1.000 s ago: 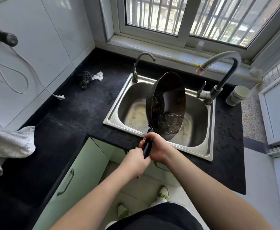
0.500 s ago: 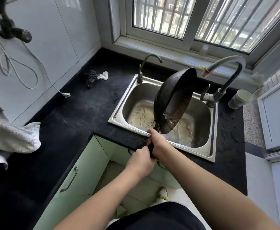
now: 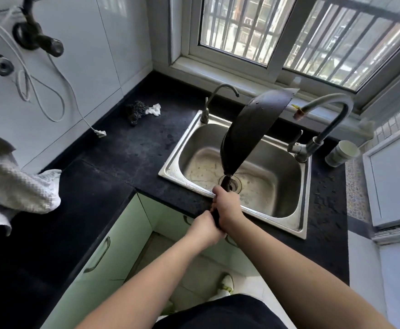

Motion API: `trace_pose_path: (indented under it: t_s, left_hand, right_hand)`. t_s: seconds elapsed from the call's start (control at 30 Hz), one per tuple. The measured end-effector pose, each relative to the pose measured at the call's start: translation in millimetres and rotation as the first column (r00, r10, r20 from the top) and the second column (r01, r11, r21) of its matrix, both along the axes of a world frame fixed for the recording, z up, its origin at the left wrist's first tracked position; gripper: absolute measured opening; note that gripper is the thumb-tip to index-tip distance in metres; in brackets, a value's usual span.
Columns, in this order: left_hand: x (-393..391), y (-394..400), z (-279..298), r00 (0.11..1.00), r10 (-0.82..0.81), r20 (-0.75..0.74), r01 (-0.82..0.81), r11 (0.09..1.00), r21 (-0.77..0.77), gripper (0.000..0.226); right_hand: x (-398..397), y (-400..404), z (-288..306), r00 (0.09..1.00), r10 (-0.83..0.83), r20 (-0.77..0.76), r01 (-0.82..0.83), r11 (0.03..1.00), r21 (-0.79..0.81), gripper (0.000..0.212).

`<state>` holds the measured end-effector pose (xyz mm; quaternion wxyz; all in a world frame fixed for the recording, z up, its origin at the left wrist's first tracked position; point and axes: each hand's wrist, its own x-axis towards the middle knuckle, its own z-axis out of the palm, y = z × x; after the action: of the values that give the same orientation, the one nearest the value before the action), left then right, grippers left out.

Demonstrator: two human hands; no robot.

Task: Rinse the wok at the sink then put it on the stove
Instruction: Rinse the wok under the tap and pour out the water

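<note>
Both hands are gripping the wok (image 3: 248, 136) by its dark handle (image 3: 225, 184) above the front edge of the sink (image 3: 286, 162). The right hand (image 3: 227, 207) is sitting higher on the handle, its fingers curling round it; the left hand (image 3: 206, 230) is holding the lower end just beneath, its fingers wrapping round too, and the two hands are touching each other. Each grip is closing tightly on the handle, not spreading.

The wok is being held up on edge over the basin, its dark, wet outer side facing the camera and its rim pointing up toward the window (image 3: 289, 36). Its top edge is lying near the spout of the large curved tap (image 3: 329, 115) at the sink's right rear corner. A thinner tap (image 3: 214, 100) is standing at the left rear corner. The drain (image 3: 234, 184) is showing just behind the handle.

The sink is sitting in a black surface (image 3: 135, 150). On that surface, left of the sink, a dark scrubber (image 3: 136, 111) is lying beside a scrap of white paper (image 3: 154, 110), and a white plug (image 3: 99, 132) on a cable is resting by the wall. A pale cup (image 3: 342, 153) is standing right of the large tap. A white towel (image 3: 16, 186) is hanging at the far left. Pale green cupboard doors (image 3: 113, 245) are showing below.
</note>
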<state>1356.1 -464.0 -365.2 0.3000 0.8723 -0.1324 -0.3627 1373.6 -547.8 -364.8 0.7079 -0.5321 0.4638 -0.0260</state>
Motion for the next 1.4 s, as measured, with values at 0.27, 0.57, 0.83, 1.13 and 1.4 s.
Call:
trace_pose_path:
  t_s: [0.27, 0.57, 0.83, 1.13, 1.4]
  left_hand:
    - [13.2, -7.3, 9.5, 0.99, -0.127, -0.053, 0.125, 0.991, -0.053, 0.044]
    - [-6.2, -13.6, 5.9, 0.987, -0.061, 0.146, 0.093, 0.97, -0.226, 0.03]
    - [3.8, 1.2, -5.6, 0.993, 0.05, 0.11, -0.004, 0.924, -0.382, 0.019]
    - [3.9, -19.2, 11.7, 0.996, -0.058, 0.067, 0.072, 0.971, -0.23, 0.012]
    - [4.5, -25.4, 6.6, 0.993, 0.052, 0.101, -0.028, 0.973, -0.229, 0.017]
  right_hand:
    - [-6.5, -3.2, 5.3, 0.994, 0.026, 0.106, -0.016, 0.995, -0.096, 0.022]
    - [-17.0, -14.9, 22.9, 0.982, 0.127, 0.139, -0.096, 0.973, -0.209, 0.018]
    - [-15.6, -12.8, 40.2, 0.979, 0.061, 0.195, -0.064, 0.998, 0.013, 0.016]
    - [-11.6, -18.2, 26.9, 0.987, -0.088, 0.134, 0.111, 0.978, -0.179, 0.025]
    - [-5.8, -18.7, 16.0, 0.989, -0.023, 0.147, 0.064, 0.956, -0.287, 0.02]
